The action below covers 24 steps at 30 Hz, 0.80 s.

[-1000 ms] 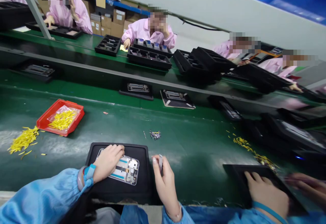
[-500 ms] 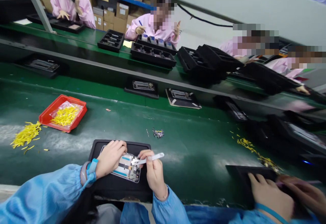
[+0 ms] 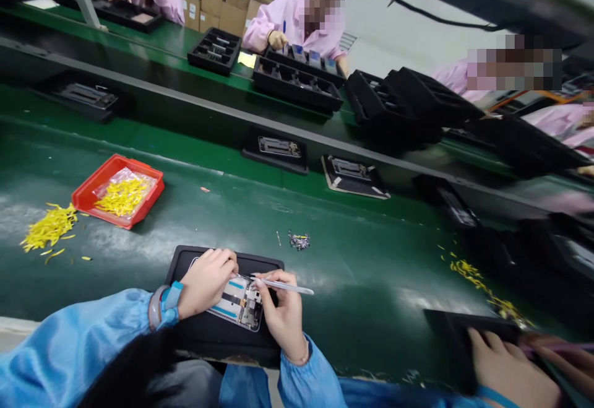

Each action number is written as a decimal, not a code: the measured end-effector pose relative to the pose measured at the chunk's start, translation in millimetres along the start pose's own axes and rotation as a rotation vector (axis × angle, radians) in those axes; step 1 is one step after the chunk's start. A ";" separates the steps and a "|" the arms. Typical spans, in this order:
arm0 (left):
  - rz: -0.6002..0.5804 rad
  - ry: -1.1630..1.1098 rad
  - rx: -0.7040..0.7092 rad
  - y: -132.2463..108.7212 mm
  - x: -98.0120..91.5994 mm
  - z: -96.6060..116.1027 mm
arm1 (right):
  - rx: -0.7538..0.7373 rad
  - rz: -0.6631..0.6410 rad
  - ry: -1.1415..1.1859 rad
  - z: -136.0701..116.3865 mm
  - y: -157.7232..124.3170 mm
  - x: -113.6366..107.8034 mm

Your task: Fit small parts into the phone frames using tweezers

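A black tray [image 3: 218,340] lies on the green belt just in front of me, with an opened phone frame [image 3: 239,301] in it. My left hand [image 3: 206,281] rests curled on the phone frame's left end and holds it down. My right hand [image 3: 281,318] pinches white tweezers [image 3: 283,286], whose tip touches the frame's upper right part. A small heap of tiny screws [image 3: 299,241] lies on the belt beyond the tray.
A red tray [image 3: 118,190] of yellow strips stands at the left, with loose yellow strips [image 3: 49,228] beside it. A neighbour's hands [image 3: 515,371] work on another black tray at the lower right. People in pink sit across a raised shelf with black trays [image 3: 297,86].
My right hand came from the belt beside the tray onto the phone frame, tweezers turned flat with the tip on the frame. My left hand stayed put. The view tilted downward.
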<state>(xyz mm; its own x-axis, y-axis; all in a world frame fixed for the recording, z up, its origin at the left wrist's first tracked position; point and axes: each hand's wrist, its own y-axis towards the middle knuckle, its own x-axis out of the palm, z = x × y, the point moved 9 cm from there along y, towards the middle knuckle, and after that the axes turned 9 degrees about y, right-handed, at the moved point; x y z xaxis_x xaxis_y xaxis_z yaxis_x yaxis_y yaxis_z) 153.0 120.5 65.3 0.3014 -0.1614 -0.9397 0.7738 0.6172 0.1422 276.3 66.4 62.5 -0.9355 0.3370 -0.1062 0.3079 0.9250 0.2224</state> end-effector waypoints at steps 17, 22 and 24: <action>-0.044 -0.008 -0.005 0.1 2.4 1.2 | -0.132 -0.111 -0.142 -20.7 1.7 12.5; -0.040 0.021 -0.004 0.3 3.5 0.9 | -0.205 -0.285 -0.228 -31.6 5.5 29.5; -0.051 0.057 0.005 -0.1 5.1 1.8 | -0.240 -0.352 -0.247 -33.8 6.2 36.1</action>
<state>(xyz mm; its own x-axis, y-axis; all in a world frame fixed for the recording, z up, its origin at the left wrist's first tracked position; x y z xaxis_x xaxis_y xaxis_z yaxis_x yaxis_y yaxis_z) 155.5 118.3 61.1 0.2291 -0.1487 -0.9620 0.7904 0.6053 0.0947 238.6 78.3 92.8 -0.8975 0.0695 -0.4355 -0.0955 0.9334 0.3458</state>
